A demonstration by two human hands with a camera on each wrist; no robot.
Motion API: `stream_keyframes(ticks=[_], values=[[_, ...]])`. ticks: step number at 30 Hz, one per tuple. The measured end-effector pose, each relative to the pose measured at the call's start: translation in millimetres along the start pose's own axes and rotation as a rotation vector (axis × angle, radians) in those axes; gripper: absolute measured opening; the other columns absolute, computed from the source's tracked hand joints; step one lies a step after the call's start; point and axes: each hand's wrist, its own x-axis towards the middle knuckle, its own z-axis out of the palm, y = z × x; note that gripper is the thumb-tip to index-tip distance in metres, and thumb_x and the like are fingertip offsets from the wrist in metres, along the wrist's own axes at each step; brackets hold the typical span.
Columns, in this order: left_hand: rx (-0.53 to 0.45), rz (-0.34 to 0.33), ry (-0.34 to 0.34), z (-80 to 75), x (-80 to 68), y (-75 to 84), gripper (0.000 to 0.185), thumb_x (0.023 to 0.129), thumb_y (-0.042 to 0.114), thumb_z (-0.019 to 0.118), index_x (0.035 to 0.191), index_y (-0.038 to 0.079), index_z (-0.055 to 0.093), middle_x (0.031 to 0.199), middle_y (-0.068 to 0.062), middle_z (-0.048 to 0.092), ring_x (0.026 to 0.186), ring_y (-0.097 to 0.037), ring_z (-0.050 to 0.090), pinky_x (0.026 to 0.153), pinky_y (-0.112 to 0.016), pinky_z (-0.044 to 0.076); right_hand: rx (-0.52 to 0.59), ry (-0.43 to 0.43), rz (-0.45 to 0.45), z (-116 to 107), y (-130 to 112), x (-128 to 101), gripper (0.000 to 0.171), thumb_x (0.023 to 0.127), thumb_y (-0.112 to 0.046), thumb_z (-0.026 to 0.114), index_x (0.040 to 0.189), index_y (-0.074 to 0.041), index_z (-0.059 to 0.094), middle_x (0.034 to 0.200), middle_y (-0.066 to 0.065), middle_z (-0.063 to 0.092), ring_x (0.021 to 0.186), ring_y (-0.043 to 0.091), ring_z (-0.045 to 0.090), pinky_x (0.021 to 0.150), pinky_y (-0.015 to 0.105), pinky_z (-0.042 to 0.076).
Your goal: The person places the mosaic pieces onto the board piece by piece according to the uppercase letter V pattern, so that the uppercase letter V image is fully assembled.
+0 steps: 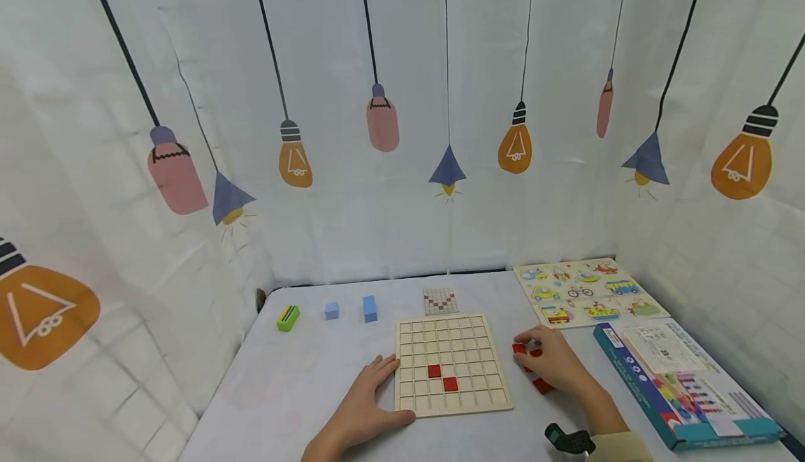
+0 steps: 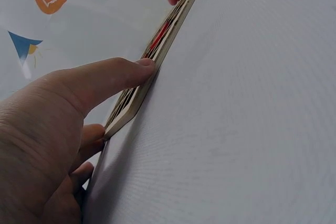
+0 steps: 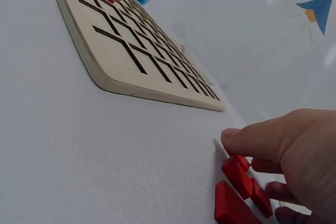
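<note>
Grid board (image 1: pixel 474 347), pale wood, flat on the table in front of the person, between both hands. Two red square tiles (image 1: pixel 450 384) sit in its cells, diagonal neighbours, corner to corner, left of centre; other cells bare. Left hand (image 1: pixel 361 406) spread wide at the board's near-left corner: thumb on the near edge, straight fingers against the left edge. Right hand (image 1: pixel 556 363) just off the board's right side, over a loose cluster of red tiles (image 1: pixel 544 386); thumb and forefinger narrow, close together at one tile, can't tell whether it's pinched. Other cluster tiles lie under and beside the fingers, close together.

Small pattern card (image 1: pixel 440 301) lies just beyond the board's far edge, red squares printed in a V on a grid. Farther left, near the back: two light-blue blocks (image 1: pixel 370 309), slightly apart, then a green block with coloured stripes on top (image 1: pixel 288 318). Right side: vehicle-picture puzzle board (image 1: pixel 591 293) at the back, flat box with teal edges (image 1: pixel 682 385) nearer. Beige sleeve (image 1: pixel 619 448) on the right arm, dark device (image 1: pixel 569 439) at that wrist. White cloth (image 1: pixel 264 392) covers the table; white curtain (image 1: pixel 402 217) with printed hanging lamps behind.
</note>
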Motion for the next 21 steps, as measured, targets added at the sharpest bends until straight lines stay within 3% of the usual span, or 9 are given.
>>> stream_keyframes(ticks=[13,21], values=[[-0.021,0.0,-0.001,-1.3,-1.6,0.3,0.108,0.076,0.064,0.094,0.166,0.022,0.053,0.178,0.002,0.044,0.172,-0.042,0.025,0.132,-0.08,0.024,-0.039,0.017,-0.009,7.8,2.2,1.7,0.022,0.096,-0.024,0.089,0.117,-0.02,0.084,0.12,0.0,0.073,0.11,0.02,0.06,0.091,0.036,0.057],[-0.023,0.001,-0.003,-1.4,-1.5,2.0,0.108,0.076,0.063,0.095,0.167,0.022,0.053,0.178,0.003,0.044,0.172,-0.042,0.025,0.132,-0.08,0.024,-0.056,0.023,0.001,8.1,0.6,1.2,0.021,0.097,-0.03,0.089,0.115,-0.022,0.083,0.117,-0.003,0.073,0.109,0.019,0.058,0.087,0.035,0.053]])
